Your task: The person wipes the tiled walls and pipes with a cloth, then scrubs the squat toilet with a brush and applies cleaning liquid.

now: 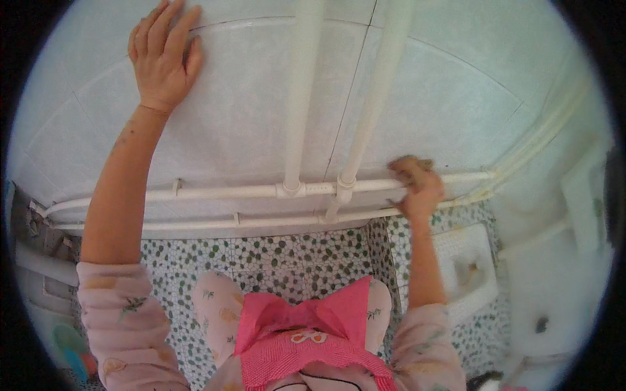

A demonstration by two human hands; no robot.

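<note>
My left hand (161, 63) rests against the pale tiled wall (234, 107), fingers extended and holding nothing. Lower on the right, my right hand (424, 195) grips a small brownish cloth or pad (408, 166), blurred and partly covered by the fingers. That hand is at the upper white horizontal pipe (234, 192), hiding a stretch of it. Just below runs a second, thinner white pipe (279, 222). Two upright white pipes, a left one (304, 97) and a right one (376, 93), come down the wall between my hands and meet the horizontal pipes at fittings.
A white squat toilet (462, 244) is set in the raised, pebble-patterned floor (274, 254) at right. Grey pipework (46, 266) and a green basin (67, 337) stand at far left. My pink apron (313, 352) covers my lap.
</note>
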